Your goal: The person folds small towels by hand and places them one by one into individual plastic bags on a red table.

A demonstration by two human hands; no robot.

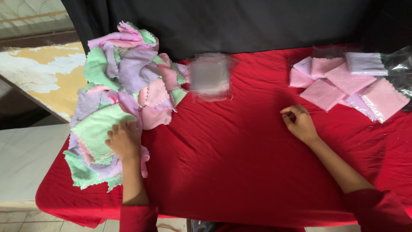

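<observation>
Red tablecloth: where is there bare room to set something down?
Bare red tablecloth lies between the left hand and right hand, below the clear bag. Crowded: cloth pile at left, packed pink cloths at far right.

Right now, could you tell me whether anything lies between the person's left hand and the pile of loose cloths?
Nothing visible does: the left hand already rests on a green cloth in the pile of loose cloths. The right hand lies apart on the red tablecloth.

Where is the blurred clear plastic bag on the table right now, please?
In the head view, the clear plastic bag sits at the far middle of the red tablecloth, just right of the pile of pastel cloths.
</observation>
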